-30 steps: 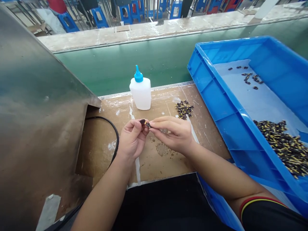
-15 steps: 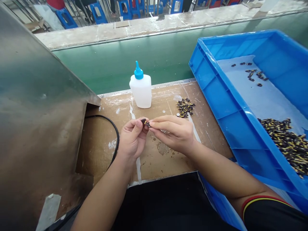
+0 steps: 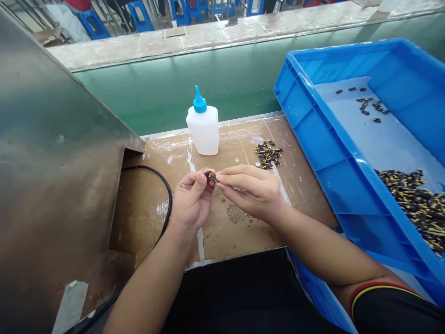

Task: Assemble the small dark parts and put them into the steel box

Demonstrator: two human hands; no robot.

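Note:
Between thumb and fingers, my left hand (image 3: 193,199) pinches a small black-and-yellow part (image 3: 209,176). My right hand (image 3: 252,189) meets it from the other side, its fingertips closed at the part's right end. What exactly sits between the right fingertips is too small to make out. Beyond my right hand, a loose pile of similar black-and-yellow parts (image 3: 268,154) lies on the cardboard-covered table (image 3: 222,236). Behind my hands stands an upright translucent white squeeze bottle (image 3: 203,131) with a blue nozzle cap.
A large blue crate (image 3: 313,139) on the right holds a heap of black-and-yellow parts (image 3: 413,199) and several scattered ones. On the left rises a metal housing (image 3: 59,153), with a black cable (image 3: 163,178) curving out. A green conveyor belt (image 3: 149,93) runs behind the table.
Both hands keep nearly the same pose around the small part. The view has shifted very slightly.

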